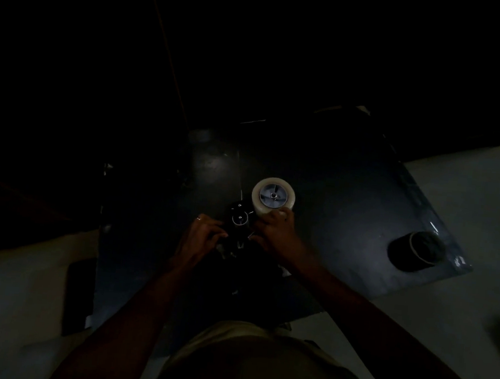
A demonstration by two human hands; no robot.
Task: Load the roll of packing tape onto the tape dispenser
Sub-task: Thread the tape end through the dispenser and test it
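On a dark mat [348, 199] in dim light, we see the roll of packing tape [273, 196] seated on the tape dispenser [239, 222], its hub filling the core. The right hand [278, 233] curls its fingers against the roll's near edge; the left hand [203, 235] grips the dispenser body. A dark cylindrical container [415, 251] lies well apart; we cannot tell its contents.

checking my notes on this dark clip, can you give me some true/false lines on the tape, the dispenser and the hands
1. The tape roll sits on the tape dispenser hub. True.
2. The right hand touches the roll's near edge. True.
3. The left hand rests flat on the table, away from the dispenser. False: its curled fingers hold the dispenser.
4. A dark cylinder lies touching the roll. False: it lies apart, far right on the mat.
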